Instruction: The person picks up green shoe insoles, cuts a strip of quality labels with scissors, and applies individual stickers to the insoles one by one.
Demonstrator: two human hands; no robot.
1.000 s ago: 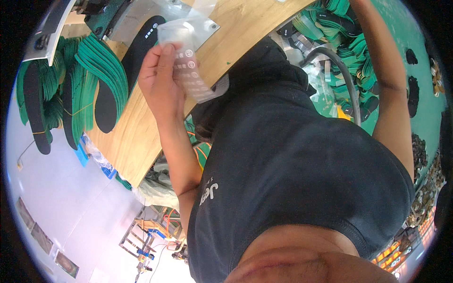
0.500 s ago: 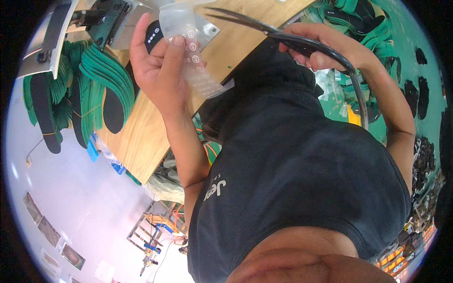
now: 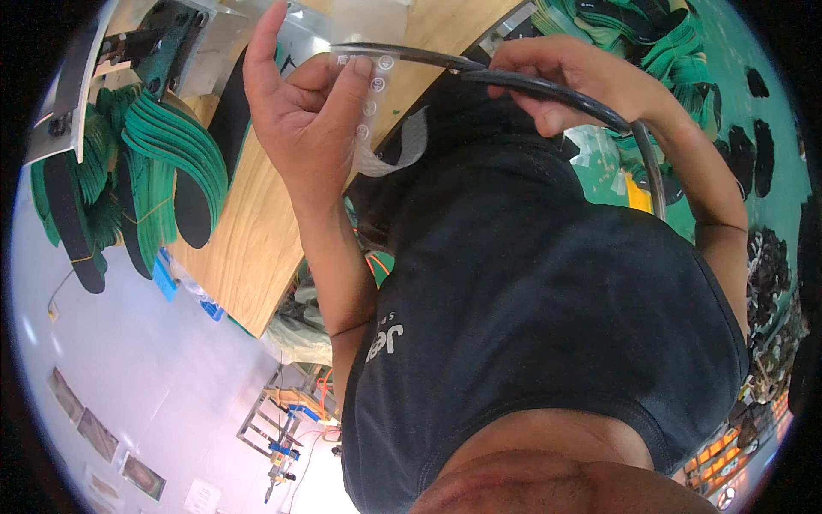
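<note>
My left hand [image 3: 308, 128] pinches a translucent plastic strip [image 3: 375, 96] between thumb and fingers, its index finger raised. White printed marks run down the strip, and its lower end curls toward my black shirt. With my right hand [image 3: 586, 77] I hold a pair of dark scissors [image 3: 548, 87] by the large looped handles. Their blades lie across the strip just above my left thumb and look close together. Whether the strip is cut through there, I cannot tell.
Below my left hand is a wooden table [image 3: 248, 257]. Bundled green and black insoles [image 3: 175, 141] stand at the left beside a metal fixture [image 3: 158, 64]. More green insoles [image 3: 672, 56] are piled at the upper right, beyond the table edge.
The scissors have moved left and their blades, apart before, have come together across the strip. My left hand has shifted slightly, and the strip's lower end curls more.
</note>
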